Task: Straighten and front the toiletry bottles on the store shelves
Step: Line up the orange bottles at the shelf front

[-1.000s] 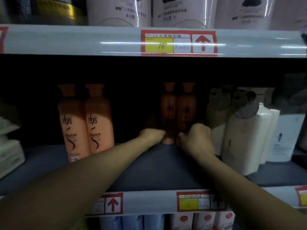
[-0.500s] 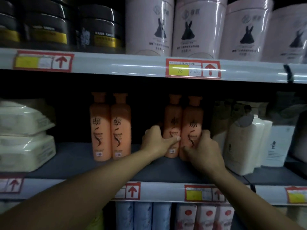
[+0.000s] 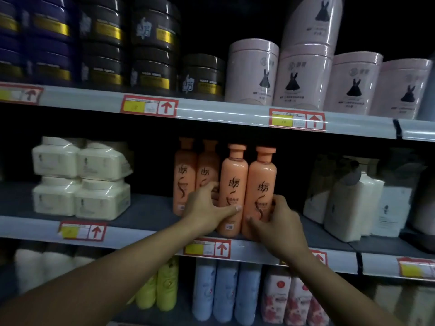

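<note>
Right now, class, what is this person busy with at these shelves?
A person is fronting shampoo on the middle shelf. The left hand grips one orange bottle and the right hand grips the orange bottle beside it. Both stand upright at the shelf's front edge, labels facing out. Two matching bottles stand further back to their left.

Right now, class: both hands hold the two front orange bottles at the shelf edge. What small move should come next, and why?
Probably release them. The left hand and right hand grip two orange bottles that stand upright, labels forward, at the shelf lip. The rear orange pair sits further back and likely needs fronting next.
</note>
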Tool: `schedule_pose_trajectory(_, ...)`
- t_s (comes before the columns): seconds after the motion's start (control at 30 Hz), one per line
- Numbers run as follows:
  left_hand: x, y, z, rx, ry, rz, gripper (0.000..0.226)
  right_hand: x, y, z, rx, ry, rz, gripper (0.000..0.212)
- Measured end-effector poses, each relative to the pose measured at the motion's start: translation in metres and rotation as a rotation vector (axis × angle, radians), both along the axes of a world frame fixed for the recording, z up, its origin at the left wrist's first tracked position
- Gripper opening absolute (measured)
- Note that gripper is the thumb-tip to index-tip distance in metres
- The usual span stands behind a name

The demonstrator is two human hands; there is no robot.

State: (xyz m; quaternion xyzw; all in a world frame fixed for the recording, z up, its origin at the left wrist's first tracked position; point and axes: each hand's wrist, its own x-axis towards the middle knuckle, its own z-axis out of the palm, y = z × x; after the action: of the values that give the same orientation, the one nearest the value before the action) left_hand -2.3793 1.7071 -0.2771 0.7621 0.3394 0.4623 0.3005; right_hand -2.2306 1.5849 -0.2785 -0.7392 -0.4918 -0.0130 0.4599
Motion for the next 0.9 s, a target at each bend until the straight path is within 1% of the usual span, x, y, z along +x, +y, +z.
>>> schedule_pose_trajectory(0.17, -0.044, -0.001, 0.005, -0.013, -0.022, 0.095, 0.070, -0.042, 0.011, -0.003, 0.024, -0.015, 0.028, 0.052)
schedule_pose_trajectory(0.4, -0.086, 0.012, 0.001, -0.016, -0.058, 0.108, 0.067, -0.080, 0.036, -0.006, -0.003, -0.044, 0.050, 0.057)
schedule_pose_trajectory(0.57, -0.101, 0.027, -0.003, 0.001, -0.085, 0.114, 0.068, -0.091, 0.053, -0.008, 0.004, -0.056, 0.076, 0.058)
schedule_pose_trajectory(0.7, -0.105, 0.033, -0.009, 0.097, -0.045, 0.187, 0.067, -0.094, 0.062, -0.015, 0.038, -0.087, 0.070, 0.056)
schedule_pose_trajectory(0.9, -0.104, 0.033, -0.011, 0.088, -0.092, 0.174, 0.060, -0.094, 0.072, -0.022, 0.076, -0.137, 0.028, 0.057)
